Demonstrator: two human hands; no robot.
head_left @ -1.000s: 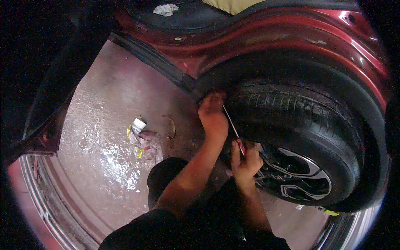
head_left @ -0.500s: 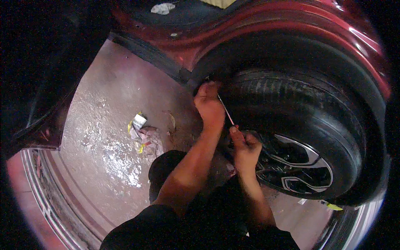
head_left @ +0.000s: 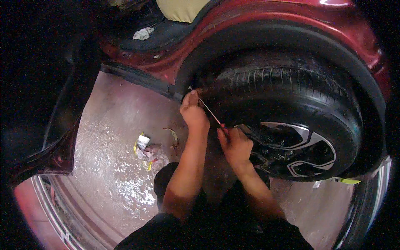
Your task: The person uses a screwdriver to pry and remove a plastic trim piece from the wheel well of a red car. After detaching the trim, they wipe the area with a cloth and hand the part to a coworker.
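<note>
My right hand point(head_left: 236, 146) is closed around the red handle of a screwdriver point(head_left: 211, 112). Its thin bare shaft slants up and left to my left hand point(head_left: 193, 110). The fingers of that hand are pinched together at the front lower edge of the black wheel arch trim point(head_left: 182, 85). A small pale bit shows just above the fingertips; what they hold, if anything, is hidden. Right beside both hands is the car's tire point(head_left: 279, 98), with a black and silver wheel rim point(head_left: 291, 152).
Red bodywork point(head_left: 266, 18) curves above the arch. On the left hangs a dark open door point(head_left: 54, 146). A crumpled rag with yellow and white scraps point(head_left: 152, 155) lies on the wet, shiny floor point(head_left: 108, 121). A white crumpled piece point(head_left: 143, 33) rests on the sill.
The view has shifted, showing more of the tire and the door opening. My right hand has turned, its back now facing up, around the screwdriver handle. My left hand stays at the arch edge.
</note>
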